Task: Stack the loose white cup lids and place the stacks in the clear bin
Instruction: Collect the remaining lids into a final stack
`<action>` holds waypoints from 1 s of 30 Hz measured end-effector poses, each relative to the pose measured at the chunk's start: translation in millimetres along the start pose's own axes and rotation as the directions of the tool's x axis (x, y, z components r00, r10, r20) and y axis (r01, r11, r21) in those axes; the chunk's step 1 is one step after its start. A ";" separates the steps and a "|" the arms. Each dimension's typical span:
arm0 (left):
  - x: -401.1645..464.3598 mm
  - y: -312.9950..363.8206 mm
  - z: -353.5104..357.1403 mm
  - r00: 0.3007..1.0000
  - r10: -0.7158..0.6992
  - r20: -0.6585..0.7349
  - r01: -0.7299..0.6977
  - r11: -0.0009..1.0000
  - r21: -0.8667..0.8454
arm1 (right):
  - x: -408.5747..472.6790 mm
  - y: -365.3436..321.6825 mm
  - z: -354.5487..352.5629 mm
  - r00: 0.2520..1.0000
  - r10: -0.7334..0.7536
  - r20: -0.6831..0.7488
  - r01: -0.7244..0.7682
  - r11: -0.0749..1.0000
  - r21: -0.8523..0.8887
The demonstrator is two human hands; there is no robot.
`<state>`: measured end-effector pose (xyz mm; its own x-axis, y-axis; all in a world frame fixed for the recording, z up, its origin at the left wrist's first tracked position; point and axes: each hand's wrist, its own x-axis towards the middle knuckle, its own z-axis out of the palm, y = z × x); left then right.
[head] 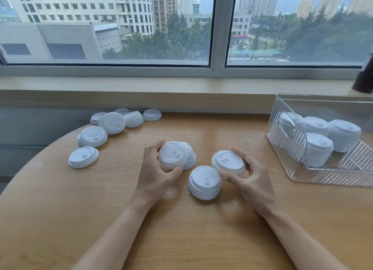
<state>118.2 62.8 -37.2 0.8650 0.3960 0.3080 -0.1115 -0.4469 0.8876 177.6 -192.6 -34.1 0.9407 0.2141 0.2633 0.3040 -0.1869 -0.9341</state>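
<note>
Loose lids [94,136] lay at the table's far left. The left hand [156,171] gripped a tilted, fanned bunch of lids [176,155]; a small stack [204,182] stood between the hands. The right hand [251,177] pinched what looked like one lid [228,162]. Squaring the fanned bunch before nesting would help. The clear bin [286,148] held finished stacks.

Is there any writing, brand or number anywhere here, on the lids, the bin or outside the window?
No text can be read.
White lids: only raised shapes, no letters.
Clear bin: no label.
Red and blue shop sign outside the window: too small and blurred to read.
</note>
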 end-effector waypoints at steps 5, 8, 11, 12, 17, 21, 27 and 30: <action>1.1 0.7 0.4 1.000 -0.007 -0.003 0.007 0.999 0.036 | -2.0 0.2 7.9 0.987 -0.063 0.151 0.060 0.998 0.020; 1.2 0.2 -0.2 1.000 -0.011 0.002 0.011 0.998 0.054 | -2.9 3.1 8.6 0.966 -0.058 0.252 0.057 0.998 0.012; 1.4 1.0 -0.2 1.000 -0.015 0.001 0.015 0.998 0.054 | -1.8 4.2 6.6 0.950 -0.039 0.309 0.034 0.999 0.020; 1.7 1.3 -0.2 1.000 -0.013 0.001 0.013 0.998 0.056 | -1.7 3.8 6.4 0.947 -0.035 0.319 0.031 0.999 0.019; 1.7 0.9 -0.3 1.000 -0.017 0.007 0.016 0.997 0.069 | -4.4 3.6 10.7 0.940 -0.002 0.340 0.022 0.998 -0.054; 1.5 0.8 -0.1 1.000 -0.020 0.002 0.020 0.998 0.067 | -6.5 2.5 18.2 0.966 -0.001 0.257 0.031 0.993 -0.110; 2.1 1.5 -1.2 0.999 -0.039 -0.005 0.039 0.998 0.058 | -1.1 1.1 13.6 0.988 -0.012 0.153 0.006 0.999 0.045; 2.1 1.5 -1.4 0.999 -0.041 -0.011 0.042 0.998 0.042 | -0.7 -1.7 11.0 0.991 -0.054 0.125 0.048 0.997 0.057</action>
<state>119.1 64.0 -34.8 0.8633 0.4233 0.2748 -0.0543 -0.4636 0.8844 174.8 -181.8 -35.4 0.8964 0.3425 0.2814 0.3394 -0.1220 -0.9327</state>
